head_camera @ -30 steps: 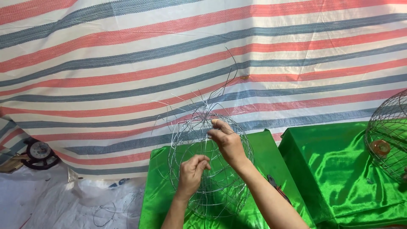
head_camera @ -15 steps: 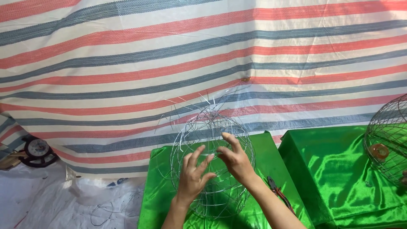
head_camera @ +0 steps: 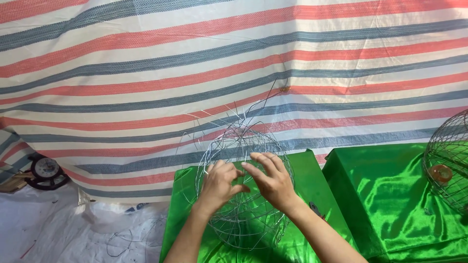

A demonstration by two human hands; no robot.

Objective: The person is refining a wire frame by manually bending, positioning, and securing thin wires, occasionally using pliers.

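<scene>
1. The left hand [head_camera: 218,185] and right hand [head_camera: 271,179] rest side by side, fingers spread wide against the wire ball frame [head_camera: 243,180].
2. The frame stands beneath them on a green-draped surface [head_camera: 312,195].
3. Far right sits another wire cage [head_camera: 451,160]; far left, a small clock [head_camera: 46,170]; behind, a striped tarp [head_camera: 195,58].

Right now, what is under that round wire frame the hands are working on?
The wire frame sits on a surface draped in shiny green cloth. The left hand, right hand and the cloth hide whatever lies beneath.
</scene>
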